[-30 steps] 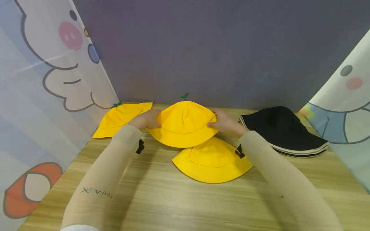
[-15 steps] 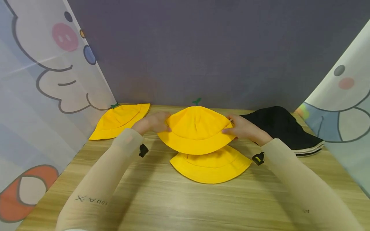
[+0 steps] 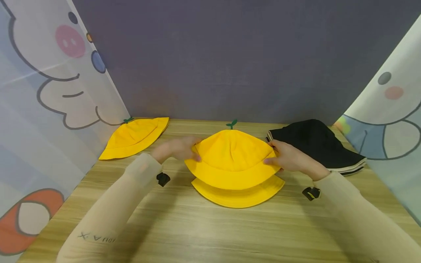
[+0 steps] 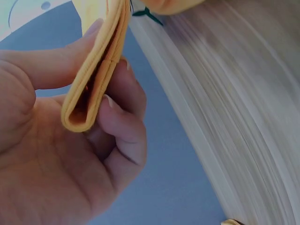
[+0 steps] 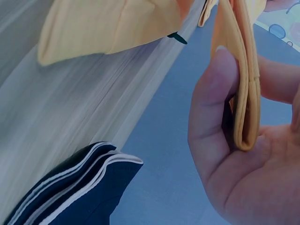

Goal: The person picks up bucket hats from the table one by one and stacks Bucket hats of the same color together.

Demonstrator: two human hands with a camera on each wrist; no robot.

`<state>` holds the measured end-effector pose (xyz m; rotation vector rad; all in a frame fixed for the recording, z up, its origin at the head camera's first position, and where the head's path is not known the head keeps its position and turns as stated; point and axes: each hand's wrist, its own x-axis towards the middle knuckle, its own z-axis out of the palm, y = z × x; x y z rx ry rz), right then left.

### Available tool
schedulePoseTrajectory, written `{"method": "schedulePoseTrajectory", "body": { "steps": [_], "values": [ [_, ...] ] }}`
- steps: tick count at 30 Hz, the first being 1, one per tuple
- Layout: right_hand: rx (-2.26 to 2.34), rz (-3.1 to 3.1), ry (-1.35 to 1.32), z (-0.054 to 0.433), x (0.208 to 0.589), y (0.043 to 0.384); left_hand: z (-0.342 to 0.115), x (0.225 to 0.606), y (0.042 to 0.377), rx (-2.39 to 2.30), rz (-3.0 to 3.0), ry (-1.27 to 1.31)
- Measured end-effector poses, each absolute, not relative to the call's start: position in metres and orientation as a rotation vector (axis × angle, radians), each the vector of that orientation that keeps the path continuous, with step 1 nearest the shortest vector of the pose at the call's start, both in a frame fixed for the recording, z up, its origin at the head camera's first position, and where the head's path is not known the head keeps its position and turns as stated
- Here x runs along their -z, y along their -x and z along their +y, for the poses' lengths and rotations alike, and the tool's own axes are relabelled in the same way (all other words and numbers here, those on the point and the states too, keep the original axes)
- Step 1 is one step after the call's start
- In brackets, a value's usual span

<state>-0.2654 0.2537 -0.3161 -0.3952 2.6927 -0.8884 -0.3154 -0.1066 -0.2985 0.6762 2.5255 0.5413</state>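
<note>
A yellow bucket hat (image 3: pixel 231 157) with a green sprout on top is held between both hands. My left hand (image 3: pixel 181 149) pinches its brim at the left side; in the left wrist view the thumb and curled fingers grip the folded brim (image 4: pixel 96 75). On the other side my right hand (image 3: pixel 291 156) pinches the brim, and the right wrist view shows that folded edge (image 5: pixel 246 93) between thumb and fingers. Just beneath it, a second yellow bucket hat (image 3: pixel 236 199) lies on the table, its crown hidden by the held hat.
Another yellow bucket hat (image 3: pixel 131 138) lies folded at the back left. Stacked black bucket hats (image 3: pixel 312 142) with pale brim edges lie at the back right. A grey panel (image 3: pixel 210 58) closes off the wooden table's (image 3: pixel 210 233) back, with cartoon-printed curtains (image 3: pixel 33 109) at both sides.
Both hands have carried the held yellow bucket hat rightward and down toward the near side, so it now covers most of the lower hat. The head view has shifted slightly.
</note>
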Motion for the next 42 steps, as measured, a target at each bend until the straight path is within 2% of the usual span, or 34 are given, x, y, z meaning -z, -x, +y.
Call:
{"method": "schedulePoseTrajectory", "body": {
  "steps": [15, 26, 37, 42],
  "values": [
    [0.872, 2.604, 0.371, 0.267, 0.333, 0.25, -0.09, 0.319, 0.297, -0.413, 2.501, -0.73],
    [0.871, 2.597, 0.384, 0.268, 0.356, 0.25, -0.088, 0.345, 0.294, -0.442, 2.497, -0.662],
    [0.746, 2.641, 0.362, 0.251, 0.365, 0.248, -0.092, 0.346, 0.29, -0.315, 2.612, -0.58],
    [0.597, 2.725, 0.378, 0.247, 0.364, 0.246, -0.081, 0.343, 0.273, -0.098, 2.786, -0.728]
  ]
}}
